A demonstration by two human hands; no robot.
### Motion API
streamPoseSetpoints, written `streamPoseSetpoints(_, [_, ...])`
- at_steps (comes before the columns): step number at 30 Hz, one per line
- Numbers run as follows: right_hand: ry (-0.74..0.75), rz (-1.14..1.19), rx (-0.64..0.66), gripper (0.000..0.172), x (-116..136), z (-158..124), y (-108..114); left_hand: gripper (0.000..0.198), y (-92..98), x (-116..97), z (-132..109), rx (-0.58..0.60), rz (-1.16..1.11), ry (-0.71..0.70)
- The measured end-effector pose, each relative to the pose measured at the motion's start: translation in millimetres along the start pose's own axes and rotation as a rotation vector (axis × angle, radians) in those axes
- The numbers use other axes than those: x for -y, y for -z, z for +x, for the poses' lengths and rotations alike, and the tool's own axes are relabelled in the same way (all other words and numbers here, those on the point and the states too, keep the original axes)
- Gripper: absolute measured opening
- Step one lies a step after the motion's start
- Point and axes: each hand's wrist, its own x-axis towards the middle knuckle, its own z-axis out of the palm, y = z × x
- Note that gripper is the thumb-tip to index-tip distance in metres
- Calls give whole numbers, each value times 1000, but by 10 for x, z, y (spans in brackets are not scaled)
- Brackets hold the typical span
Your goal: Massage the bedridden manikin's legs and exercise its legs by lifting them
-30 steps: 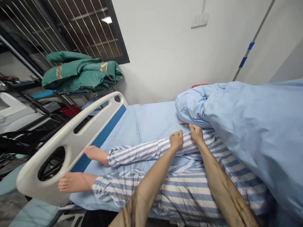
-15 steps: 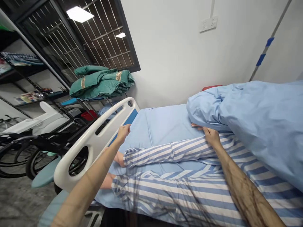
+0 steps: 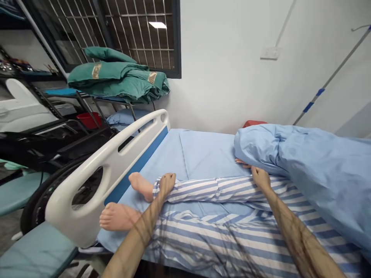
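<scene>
Two legs in blue-and-white striped trousers point(image 3: 203, 190) lie stretched along a bed with a light blue sheet point(image 3: 207, 154). Their bare feet point(image 3: 120, 217) point toward the white footboard point(image 3: 108, 164). My left hand point(image 3: 167, 182) is closed over the far trouser leg just above the ankle, its fingertips hidden. On the thigh of that same leg, my right hand point(image 3: 261, 178) is closed on the fabric. Beside its knuckles, fingers of the lying figure point(image 3: 242, 163) stick out from under a bunched blue quilt point(image 3: 315, 166), which covers the upper body.
Folded green bedding point(image 3: 118, 77) rests on a rack beyond the footboard, under a barred window point(image 3: 142, 34). A wheelchair point(image 3: 58, 181) and pale green seat pads point(image 3: 40, 247) stand at the left. Against the wall leans a pole point(image 3: 333, 77) with blue bands.
My left hand has moved from near the footboard, right and down onto the far lower leg. My right hand stays at the thigh. The view has tilted and shifted.
</scene>
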Motion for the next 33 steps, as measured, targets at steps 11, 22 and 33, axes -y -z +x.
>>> streamPoseSetpoints(11, [343, 416, 231, 58, 2348, -367, -825, 41, -7, -33, -59, 92, 105, 13])
streamPoseSetpoints(22, [266, 163, 401, 47, 2333, -1350, -1955, 39, -67, 0, -143, -9, 173, -61])
streamPoseSetpoints(33, [153, 415, 331, 47, 2358, -1248, -1968, 45, 547, -295, 83, -109, -368, -216])
